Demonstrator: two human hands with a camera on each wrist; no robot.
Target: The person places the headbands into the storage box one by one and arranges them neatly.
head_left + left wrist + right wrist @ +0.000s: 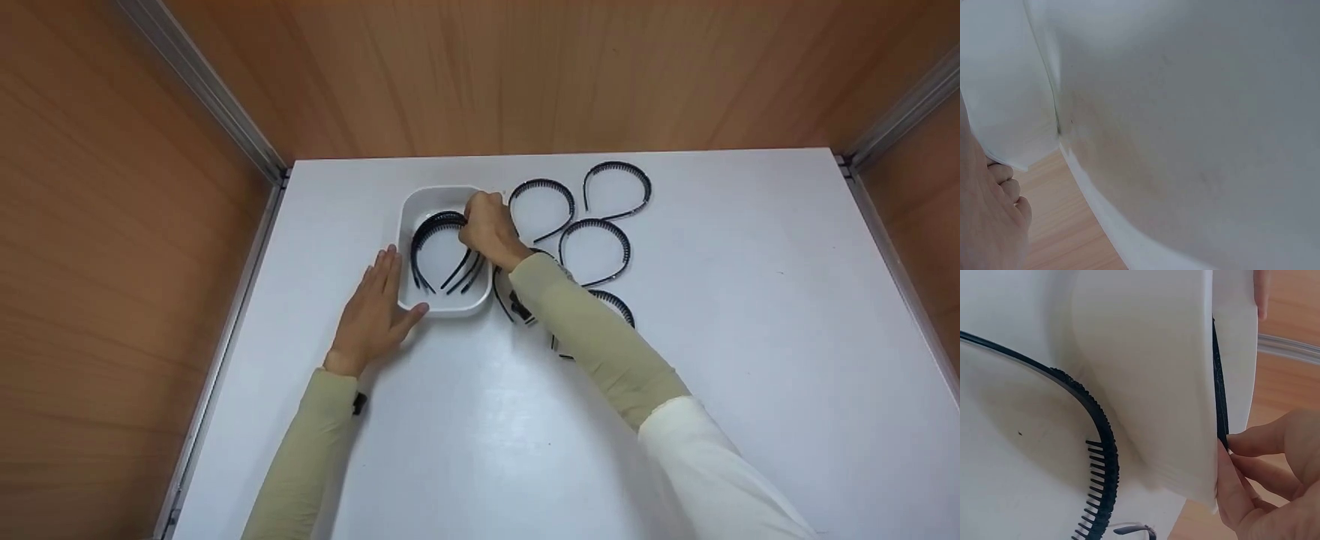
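Note:
In the head view a white plastic container (442,312) holds several black toothed headbands (424,234). My right hand (489,229) reaches over its right rim. The right wrist view has the thumb and fingers of that hand (1275,478) pinching a black headband (1220,396) at the rim; the container wall hides the rest of it. My left hand (369,315) rests along the container's left side, fingers straight and thumb at the near corner. In the left wrist view, part of this hand (994,208) lies beside the white container (1005,73).
Several more black headbands lie on the white table (465,450) right of the container, including a far one (637,171), a middle one (626,244) and a near one (619,301) partly under my right sleeve. Wooden panels (495,75) stand behind and at both sides.

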